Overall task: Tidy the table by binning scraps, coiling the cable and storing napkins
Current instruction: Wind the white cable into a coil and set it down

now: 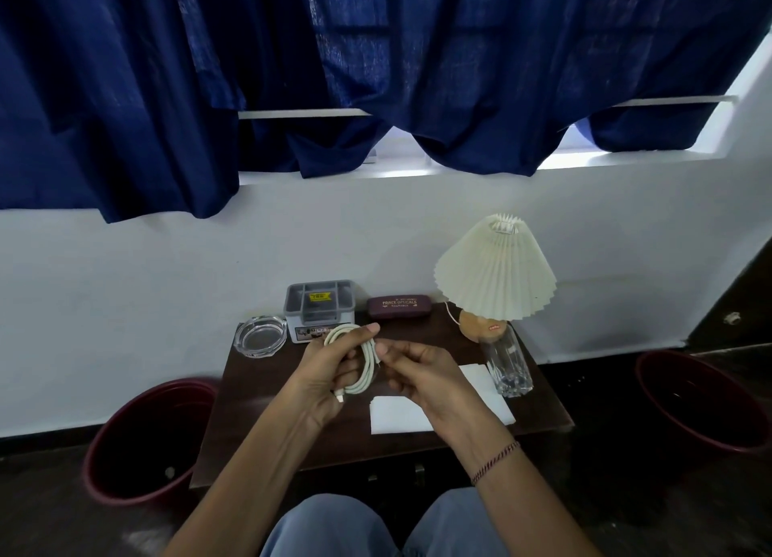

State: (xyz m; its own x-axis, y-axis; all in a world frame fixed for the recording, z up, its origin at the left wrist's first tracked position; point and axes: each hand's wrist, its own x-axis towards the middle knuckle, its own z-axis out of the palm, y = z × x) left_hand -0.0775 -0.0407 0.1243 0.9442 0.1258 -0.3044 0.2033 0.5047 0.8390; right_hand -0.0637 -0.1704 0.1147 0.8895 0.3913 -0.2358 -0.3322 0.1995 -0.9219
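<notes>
A white cable hangs in loose loops above the small dark wooden table. My left hand grips the loops, thumb on top, with one plug end sticking out below the palm. My right hand pinches the cable's other end beside the loops. Two white napkins lie flat on the table under and to the right of my right hand. A dark red bin stands on the floor left of the table.
At the table's back stand a glass ashtray, a grey compartment organiser, a maroon glasses case, a pleated lamp and a clear bottle. A second dark red bin stands right. My knees are below.
</notes>
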